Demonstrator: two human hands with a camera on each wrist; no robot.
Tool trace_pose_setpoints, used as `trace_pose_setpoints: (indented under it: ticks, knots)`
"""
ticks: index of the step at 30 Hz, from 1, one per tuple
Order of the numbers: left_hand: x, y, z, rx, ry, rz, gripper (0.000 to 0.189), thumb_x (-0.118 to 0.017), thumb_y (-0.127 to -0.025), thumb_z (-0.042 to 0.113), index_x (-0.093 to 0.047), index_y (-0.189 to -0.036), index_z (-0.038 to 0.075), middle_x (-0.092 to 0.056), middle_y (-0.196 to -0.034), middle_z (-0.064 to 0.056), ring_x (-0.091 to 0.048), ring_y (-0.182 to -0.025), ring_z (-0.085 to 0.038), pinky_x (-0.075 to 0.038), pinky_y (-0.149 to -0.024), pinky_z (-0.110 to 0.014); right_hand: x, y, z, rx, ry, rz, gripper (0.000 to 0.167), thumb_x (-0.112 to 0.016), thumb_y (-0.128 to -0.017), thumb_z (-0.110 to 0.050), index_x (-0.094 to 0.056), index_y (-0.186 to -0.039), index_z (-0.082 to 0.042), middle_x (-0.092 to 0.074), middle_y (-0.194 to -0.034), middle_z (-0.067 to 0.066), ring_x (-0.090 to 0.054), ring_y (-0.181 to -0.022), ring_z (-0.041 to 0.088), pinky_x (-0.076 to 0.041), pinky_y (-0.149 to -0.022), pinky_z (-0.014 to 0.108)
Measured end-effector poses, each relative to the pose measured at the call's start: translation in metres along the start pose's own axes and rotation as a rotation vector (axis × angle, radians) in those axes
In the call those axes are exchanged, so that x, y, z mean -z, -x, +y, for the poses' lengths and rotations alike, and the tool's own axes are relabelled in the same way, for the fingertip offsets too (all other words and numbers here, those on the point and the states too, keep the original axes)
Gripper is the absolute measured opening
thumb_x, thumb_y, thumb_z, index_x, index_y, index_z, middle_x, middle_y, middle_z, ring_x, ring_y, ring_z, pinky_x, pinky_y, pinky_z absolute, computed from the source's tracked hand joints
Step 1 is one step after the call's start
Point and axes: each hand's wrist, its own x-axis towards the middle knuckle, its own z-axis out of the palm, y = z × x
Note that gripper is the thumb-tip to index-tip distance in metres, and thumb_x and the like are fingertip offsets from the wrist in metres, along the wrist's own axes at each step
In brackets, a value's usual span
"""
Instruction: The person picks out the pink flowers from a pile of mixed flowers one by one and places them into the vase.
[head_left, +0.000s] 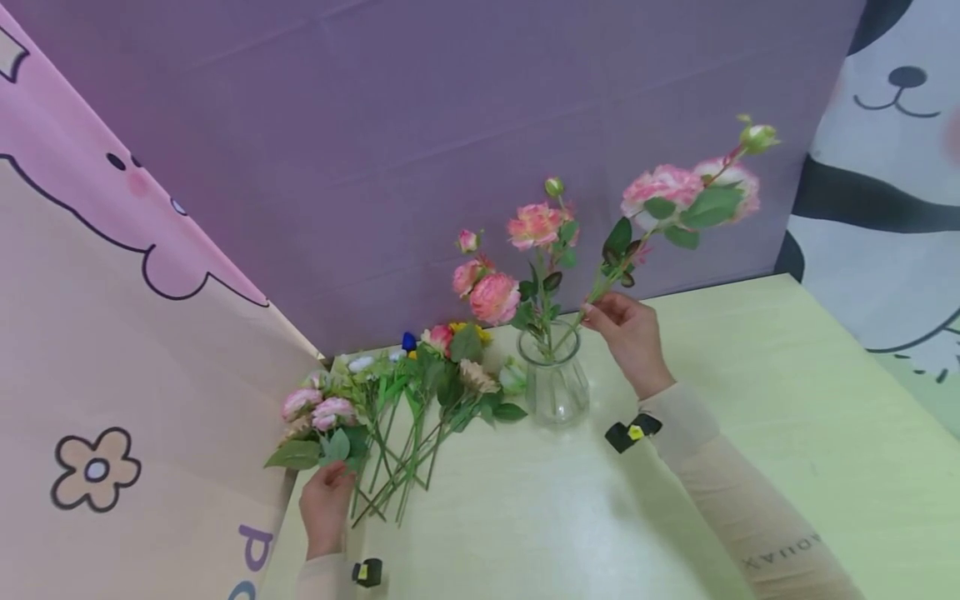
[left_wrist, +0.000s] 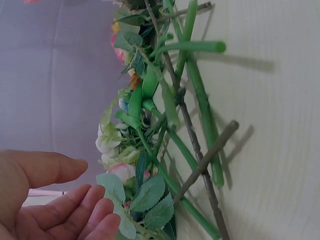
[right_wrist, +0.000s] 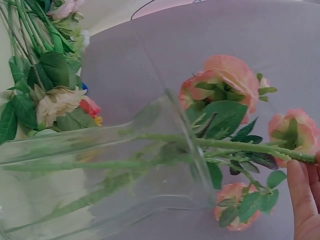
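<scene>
My right hand point(head_left: 626, 337) pinches the green stem point(right_wrist: 235, 146) of an artificial pink flower spray point(head_left: 667, 190), just above the vase's rim. Its lower end is inside the clear glass vase point(head_left: 558, 387), and the blooms lean up to the right. Other pink-orange flowers point(head_left: 495, 297) stand in the same vase, tilted left. My left hand point(head_left: 327, 507) is at the leaves of a pale pink flower point(head_left: 333, 413) lying on the table. In the left wrist view its thumb and loosely bent fingers point(left_wrist: 75, 210) are apart, with a leaf point(left_wrist: 112, 187) beside the fingertips.
A pile of artificial flowers lies left of the vase, its crossed stems point(head_left: 405, 467) pointing toward me. Among them are a beige bloom point(head_left: 477, 377) and a blue bud point(head_left: 408, 341). A purple backdrop point(head_left: 375, 167) rises behind the pale table point(head_left: 540, 517); a printed cloth point(head_left: 150, 350) stands at left.
</scene>
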Motion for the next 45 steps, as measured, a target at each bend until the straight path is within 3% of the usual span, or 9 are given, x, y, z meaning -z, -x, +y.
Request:
trace_pose_setpoints:
  ticks: [6,11,18,22,26,33,39,45]
  knots:
    - [0.004,-0.001,0.001,-0.019,0.005,0.007,0.03,-0.061,-0.085,0.005,-0.06,-0.111,-0.01,-0.063,-0.108,-0.028,-0.062,-0.095,-0.039,-0.05,-0.07,-0.029,-0.004,0.003,0.008,-0.006,0.056,-0.015,0.023,-0.063,-0.089,-0.005,-0.061,-0.1,0.014,-0.065,-0.079,-0.009,-0.063,-0.07,0.002,-0.055,-0.071,0.02]
    - [0.004,-0.002,0.001,-0.043,-0.058,0.005,0.03,-0.061,-0.085,0.006,-0.061,-0.11,-0.01,-0.064,-0.106,-0.027,-0.061,-0.092,-0.039,-0.051,-0.072,-0.039,-0.005,0.005,0.014,-0.023,0.093,-0.021,0.023,-0.063,-0.089,-0.007,-0.062,-0.101,0.012,-0.067,-0.083,-0.002,-0.063,-0.071,0.001,-0.054,-0.072,0.019]
    - [0.006,-0.005,-0.006,-0.073,-0.113,-0.001,0.031,-0.061,-0.085,0.007,-0.06,-0.111,-0.01,-0.064,-0.107,-0.027,-0.061,-0.094,-0.041,-0.049,-0.079,-0.049,-0.004,0.007,0.021,-0.026,0.16,-0.037,0.022,-0.063,-0.09,-0.008,-0.062,-0.102,0.011,-0.067,-0.093,0.023,-0.061,-0.07,0.0,-0.052,-0.069,0.015]
    - [0.011,-0.003,-0.009,-0.057,-0.113,-0.011,0.032,-0.059,-0.087,0.009,-0.059,-0.112,-0.01,-0.062,-0.109,-0.029,-0.06,-0.097,-0.043,-0.047,-0.082,-0.052,-0.006,0.012,0.009,-0.042,0.167,-0.044,0.02,-0.061,-0.09,-0.002,-0.06,-0.101,0.014,-0.063,-0.095,0.031,-0.061,-0.069,0.001,-0.053,-0.068,0.017]
    - [0.013,-0.004,-0.014,-0.054,-0.119,-0.006,0.03,-0.058,-0.087,0.009,-0.06,-0.11,-0.01,-0.063,-0.107,-0.028,-0.06,-0.096,-0.043,-0.046,-0.082,-0.052,-0.008,0.015,0.003,-0.026,0.178,-0.047,0.017,-0.06,-0.089,0.001,-0.06,-0.098,0.015,-0.063,-0.094,0.033,-0.061,-0.068,0.003,-0.051,-0.064,0.015]
    - [0.015,-0.004,-0.019,-0.048,-0.139,-0.03,0.03,-0.056,-0.086,0.007,-0.06,-0.109,-0.011,-0.064,-0.104,-0.028,-0.059,-0.094,-0.045,-0.045,-0.082,-0.053,-0.004,0.008,0.033,0.018,0.234,-0.046,0.019,-0.065,-0.089,-0.008,-0.064,-0.096,0.01,-0.066,-0.089,0.025,-0.059,-0.068,0.0,-0.048,-0.062,0.012]
    - [0.015,-0.004,-0.026,-0.04,-0.139,-0.034,0.03,-0.057,-0.084,0.005,-0.06,-0.109,-0.011,-0.064,-0.103,-0.028,-0.059,-0.094,-0.045,-0.045,-0.082,-0.053,-0.005,0.006,0.04,0.071,0.265,-0.048,0.017,-0.066,-0.088,-0.008,-0.065,-0.093,0.008,-0.066,-0.087,0.022,-0.057,-0.067,-0.001,-0.048,-0.062,0.013]
    - [0.013,-0.004,-0.032,-0.081,-0.16,-0.017,0.024,-0.06,-0.083,0.002,-0.062,-0.103,-0.011,-0.066,-0.097,-0.026,-0.06,-0.088,-0.043,-0.047,-0.077,-0.051,-0.005,0.005,0.04,0.11,0.302,-0.074,0.015,-0.066,-0.087,-0.008,-0.066,-0.089,0.006,-0.066,-0.084,0.021,-0.056,-0.066,-0.001,-0.048,-0.061,0.013]
